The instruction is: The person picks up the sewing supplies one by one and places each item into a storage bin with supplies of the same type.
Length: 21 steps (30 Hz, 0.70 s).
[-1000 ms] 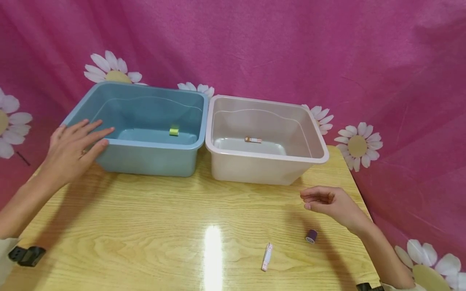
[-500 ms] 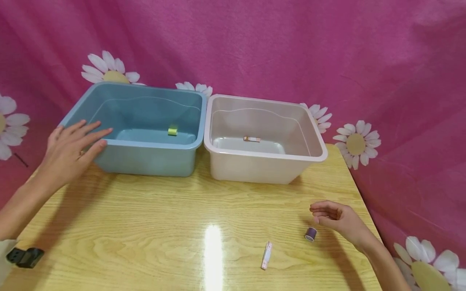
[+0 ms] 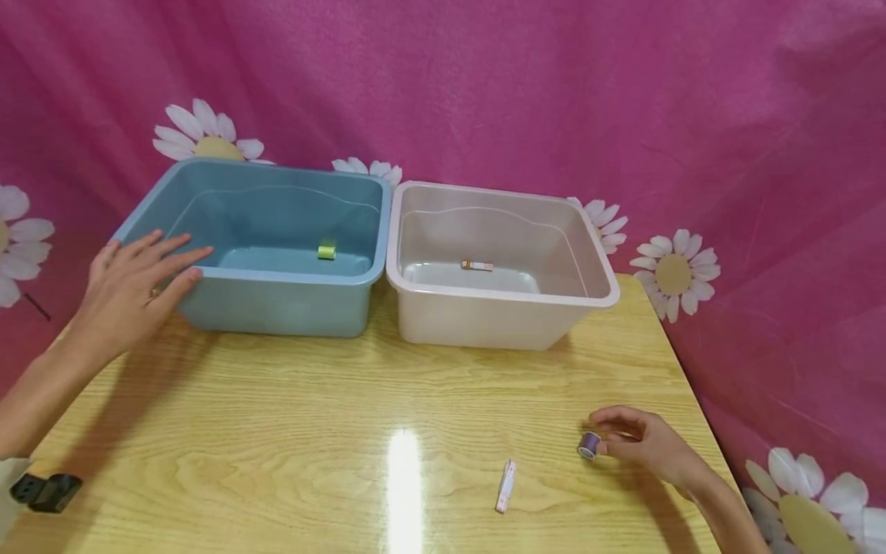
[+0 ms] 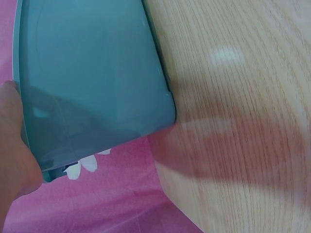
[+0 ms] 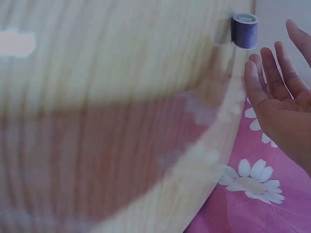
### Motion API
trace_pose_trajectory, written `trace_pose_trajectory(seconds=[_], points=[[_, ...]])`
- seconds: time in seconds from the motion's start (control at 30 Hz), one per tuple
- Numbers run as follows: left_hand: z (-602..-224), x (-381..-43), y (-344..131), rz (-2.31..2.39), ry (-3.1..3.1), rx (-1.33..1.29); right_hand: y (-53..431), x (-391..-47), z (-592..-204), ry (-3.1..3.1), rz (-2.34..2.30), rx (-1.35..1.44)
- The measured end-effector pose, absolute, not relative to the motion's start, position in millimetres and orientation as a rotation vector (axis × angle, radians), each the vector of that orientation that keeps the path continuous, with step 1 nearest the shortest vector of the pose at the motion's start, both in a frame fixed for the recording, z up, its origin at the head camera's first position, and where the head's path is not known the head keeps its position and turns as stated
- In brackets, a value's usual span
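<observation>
My left hand point(image 3: 134, 296) rests on the front left corner of the blue bin point(image 3: 291, 305), fingers spread over its rim. In the left wrist view, part of that hand shows at the bin's edge. A purple thread spool point(image 3: 589, 445) lies on the table at the right. My right hand point(image 3: 640, 446) is right beside it, thumb and fingers apart on the spool's right side. The right wrist view shows the spool point(image 5: 245, 31) just beyond loosely extended fingers. A folded white and pink measuring tape point(image 3: 506, 486) lies to the left of the spool.
A beige bin point(image 3: 484, 323) stands against the blue bin's right side, with a small folded tape point(image 3: 477, 265) inside. A yellow-green spool point(image 3: 327, 252) lies in the blue bin. Behind the wooden table point(image 3: 277, 431) hangs a pink flowered cloth point(image 3: 484, 92).
My right hand has come down and toward me, from above and behind the purple spool to right beside it. My left hand stays on the blue bin's rim.
</observation>
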State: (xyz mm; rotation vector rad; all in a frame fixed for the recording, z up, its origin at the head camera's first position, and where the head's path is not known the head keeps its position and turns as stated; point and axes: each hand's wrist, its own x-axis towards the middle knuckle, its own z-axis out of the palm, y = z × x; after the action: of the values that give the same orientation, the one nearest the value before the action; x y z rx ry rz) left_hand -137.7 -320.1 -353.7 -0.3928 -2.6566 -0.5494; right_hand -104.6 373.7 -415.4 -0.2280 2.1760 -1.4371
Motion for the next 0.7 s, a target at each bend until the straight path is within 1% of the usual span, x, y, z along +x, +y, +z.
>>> trace_pose_trajectory(seconds=[0.33, 0.7], points=[[-352, -138, -320, -0.555, -2.667, -0.383, 374, -103, -428, 2.069, -1.509, -0.34], [-353, -138, -321, -0.551, -2.671, -0.385, 373, -104, -435, 2.028, -1.52, -0.33]])
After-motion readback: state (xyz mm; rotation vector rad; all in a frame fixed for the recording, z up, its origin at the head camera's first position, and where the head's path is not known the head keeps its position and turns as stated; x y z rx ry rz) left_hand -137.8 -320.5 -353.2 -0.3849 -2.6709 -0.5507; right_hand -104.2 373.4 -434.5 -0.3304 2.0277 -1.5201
